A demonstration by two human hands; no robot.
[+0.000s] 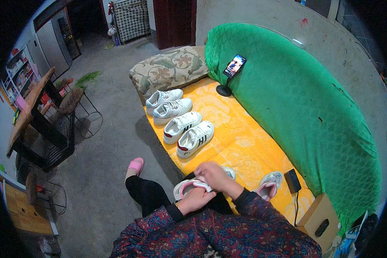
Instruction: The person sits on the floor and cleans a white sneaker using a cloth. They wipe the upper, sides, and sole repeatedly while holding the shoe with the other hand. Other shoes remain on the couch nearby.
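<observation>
A white sneaker with pink lining rests over my lap, its heel to the left. My left hand grips it by the opening near the tongue. Bent over the lace area is my right hand, blurred; what its fingers hold is hidden. Another pink-lined sneaker stands on the yellow sofa cover to my right. Farther along the seat stand a pair of white sneakers with dark lettering and red heel tabs and a pair of pale grey-white sneakers.
A lit phone on a round-based stand leans near the green backrest cover. A black power adapter with a cord and a cardboard box are at right. Stools and a wooden table stand left.
</observation>
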